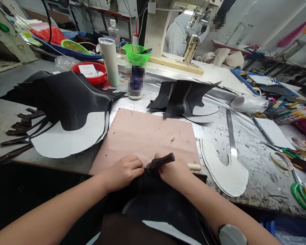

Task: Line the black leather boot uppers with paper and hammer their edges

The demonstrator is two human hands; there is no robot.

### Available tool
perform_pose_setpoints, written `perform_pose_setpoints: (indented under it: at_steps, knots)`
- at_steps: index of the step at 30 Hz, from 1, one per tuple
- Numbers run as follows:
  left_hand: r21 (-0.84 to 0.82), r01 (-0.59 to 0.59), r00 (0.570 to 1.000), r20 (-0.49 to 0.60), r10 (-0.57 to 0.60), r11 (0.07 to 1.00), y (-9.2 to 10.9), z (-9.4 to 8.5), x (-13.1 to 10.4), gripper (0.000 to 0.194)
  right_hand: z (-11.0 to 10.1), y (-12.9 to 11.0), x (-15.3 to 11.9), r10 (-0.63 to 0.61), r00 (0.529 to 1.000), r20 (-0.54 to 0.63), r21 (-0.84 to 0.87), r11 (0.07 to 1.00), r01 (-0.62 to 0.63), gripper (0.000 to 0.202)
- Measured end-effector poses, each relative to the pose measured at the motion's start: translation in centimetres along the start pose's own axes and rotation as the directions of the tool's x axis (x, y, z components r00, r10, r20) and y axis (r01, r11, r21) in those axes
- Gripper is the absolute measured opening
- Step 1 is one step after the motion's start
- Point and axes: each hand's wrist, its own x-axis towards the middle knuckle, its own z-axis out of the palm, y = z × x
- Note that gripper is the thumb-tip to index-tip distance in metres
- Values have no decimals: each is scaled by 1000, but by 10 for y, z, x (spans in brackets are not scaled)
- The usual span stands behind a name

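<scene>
My left hand (129, 169) is closed, its fingers pinching the edge of a black leather piece (153, 200) that drapes over my lap. Close beside it, my right hand (172, 170) is curled at the same edge, its fingertips mostly hidden. Between the hands a dark brown folded strip (162, 161) sticks up to the right. The end of a pale wooden rod (194, 166) shows behind my right hand; whether I grip it or it lies there is unclear. Both hands are at the near edge of a pinkish-brown board (153, 131).
Stacked black pieces with white lining (71, 139) lie left, more black pieces (186, 97) behind the board. White curved pieces (226, 173), a metal ruler (231, 131) and green-handled scissors (302, 197) lie right. A tumbler (109, 61) and a sewing machine (155, 34) stand behind; a person sits beyond.
</scene>
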Motion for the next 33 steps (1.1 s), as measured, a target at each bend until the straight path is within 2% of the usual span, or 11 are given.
perform_pose_setpoints:
  at_steps: [6, 9, 11, 12, 14, 17, 18, 22, 27, 31, 33]
  knots:
    - [-19, -3, 1000, -14, 3, 1000, -3, 0, -3, 24, 5, -7, 4, -33, 997, -68, -75, 997, 28, 13]
    - [-132, 183, 981, -35, -189, 974, -7, -2, -7, 13, 9, -8, 4, -61, 997, -40, -79, 995, 57, 11]
    - [-206, 293, 955, 16, -296, 934, -7, -4, -10, 10, 8, -7, 3, -62, 997, -42, -69, 996, 59, 10]
    - [-229, 310, 950, 37, -310, 923, -7, -4, -12, 12, 6, -7, 2, -55, 997, -47, -60, 997, 52, 11]
    - [-228, 283, 958, 14, -287, 932, -5, -2, -16, 18, 0, -7, 0, -25, 995, -95, -10, 1000, 24, 13]
    - [-114, 195, 975, -84, -205, 974, -2, 3, -20, 22, -5, -9, -1, 18, 978, -208, 59, 998, -5, 21]
    - [-75, 171, 979, -101, -178, 982, -2, 5, -21, 22, -4, -11, -1, 6, 982, -188, 49, 999, 3, 20]
    - [-29, 142, 985, -96, -144, 990, 0, 8, -22, 24, -2, -17, 0, -128, 991, 34, -79, 988, 131, 12]
    - [-53, 183, 980, -68, -186, 982, 0, 3, -22, 21, -1, -24, 1, -65, 997, -52, -73, 995, 61, 14]
    - [-197, 323, 945, 23, -325, 926, -5, -6, -24, 8, 10, -29, 5, -113, 993, -18, -113, 988, 110, 14]
    - [-244, 289, 956, 23, -293, 926, -7, -7, -26, 11, 13, -31, 6, -129, 991, -41, -142, 982, 122, 17]
